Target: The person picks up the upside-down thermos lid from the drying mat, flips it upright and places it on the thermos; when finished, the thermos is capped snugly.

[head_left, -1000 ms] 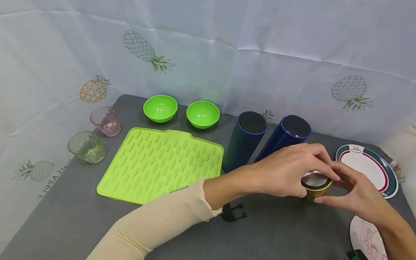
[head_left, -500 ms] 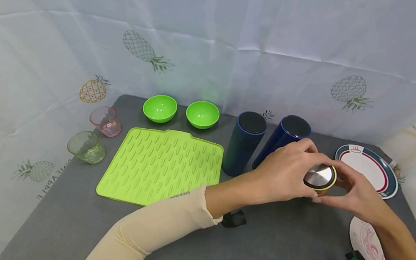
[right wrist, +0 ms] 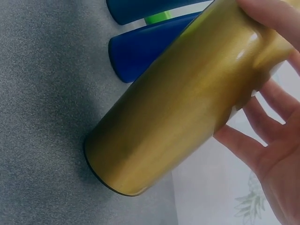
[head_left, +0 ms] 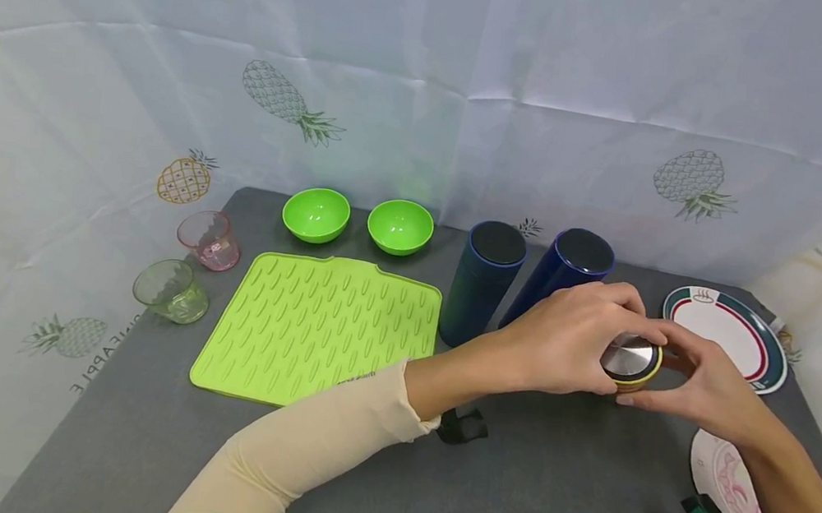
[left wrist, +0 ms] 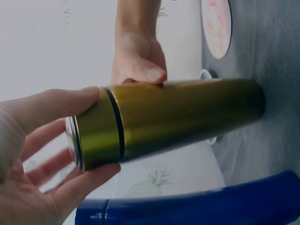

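A gold thermos flask (right wrist: 164, 103) has a lid (left wrist: 97, 133) with a silver top (head_left: 627, 357) and a black ring below it. My left hand (head_left: 567, 338) grips the lid between thumb and fingers. Below the lid, my right hand (head_left: 714, 381) holds the upper body of the flask. The flask leans, its base at the grey tabletop in the right wrist view; whether it touches there I cannot tell. Beside it stand a blue flask (head_left: 558, 275) and a dark teal flask (head_left: 480, 296). In the head view the hands hide most of the gold flask.
A green drying mat (head_left: 322, 326) lies left of centre. Behind it are two green bowls (head_left: 316, 214). A pink glass (head_left: 212, 241) and a green glass (head_left: 173, 291) stand leftmost. At the right lie a dark-rimmed plate (head_left: 724, 328) and a pink-patterned plate (head_left: 720, 472).
The flask's silver top has tipped to show more fully than a second ago. My left hand has shifted slightly around the lid; the right hand has barely moved.
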Action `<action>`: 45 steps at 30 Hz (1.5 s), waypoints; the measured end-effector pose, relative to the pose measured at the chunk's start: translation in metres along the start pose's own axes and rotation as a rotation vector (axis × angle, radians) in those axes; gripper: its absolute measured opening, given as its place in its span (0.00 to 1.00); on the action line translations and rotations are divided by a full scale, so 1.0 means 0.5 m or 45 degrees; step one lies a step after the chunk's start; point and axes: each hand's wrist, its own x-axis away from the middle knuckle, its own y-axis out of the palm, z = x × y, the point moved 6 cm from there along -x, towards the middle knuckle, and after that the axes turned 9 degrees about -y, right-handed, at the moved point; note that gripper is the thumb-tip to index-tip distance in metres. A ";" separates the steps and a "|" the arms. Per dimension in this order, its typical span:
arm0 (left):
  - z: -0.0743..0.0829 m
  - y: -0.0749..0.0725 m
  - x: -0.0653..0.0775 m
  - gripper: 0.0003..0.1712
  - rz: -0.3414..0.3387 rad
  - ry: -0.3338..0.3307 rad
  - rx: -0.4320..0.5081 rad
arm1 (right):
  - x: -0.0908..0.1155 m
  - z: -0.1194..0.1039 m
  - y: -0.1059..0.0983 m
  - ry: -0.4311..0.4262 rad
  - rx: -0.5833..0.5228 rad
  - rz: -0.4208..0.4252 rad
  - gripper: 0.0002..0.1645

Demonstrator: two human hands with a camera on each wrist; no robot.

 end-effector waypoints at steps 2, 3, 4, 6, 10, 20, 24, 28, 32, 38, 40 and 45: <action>-0.001 0.001 -0.002 0.29 -0.034 0.035 0.001 | 0.000 -0.001 0.001 -0.014 -0.009 -0.002 0.45; -0.002 0.001 -0.004 0.30 -0.051 0.048 0.002 | 0.000 -0.002 0.001 -0.020 -0.012 -0.003 0.45; -0.003 0.001 -0.005 0.30 -0.068 0.061 0.002 | 0.000 -0.002 0.002 -0.025 -0.016 -0.006 0.45; -0.005 0.002 -0.008 0.30 -0.094 0.091 -0.002 | 0.000 -0.003 0.003 -0.031 -0.026 -0.012 0.45; -0.007 0.002 -0.011 0.30 -0.142 0.136 -0.026 | 0.000 -0.003 0.006 -0.035 -0.031 -0.017 0.45; -0.009 0.000 -0.010 0.30 -0.144 0.148 -0.038 | -0.001 -0.002 0.005 -0.028 -0.024 -0.018 0.46; -0.013 0.003 -0.010 0.31 -0.152 0.131 -0.026 | 0.002 0.003 0.004 -0.015 -0.030 -0.025 0.47; -0.017 0.007 -0.008 0.32 -0.144 0.122 0.006 | 0.004 0.006 0.004 -0.011 -0.039 -0.024 0.47; -0.019 0.010 -0.008 0.32 -0.119 0.121 0.051 | 0.006 0.006 0.001 -0.011 -0.035 -0.004 0.48; -0.019 0.010 -0.005 0.36 -0.070 0.102 0.077 | 0.010 0.008 -0.009 -0.011 -0.020 0.055 0.51; -0.021 0.007 -0.001 0.37 -0.056 0.082 0.087 | 0.012 0.010 -0.013 -0.004 -0.020 0.072 0.51; -0.027 -0.012 0.022 0.35 -0.003 0.077 0.099 | 0.014 0.023 -0.030 0.020 -0.021 0.136 0.54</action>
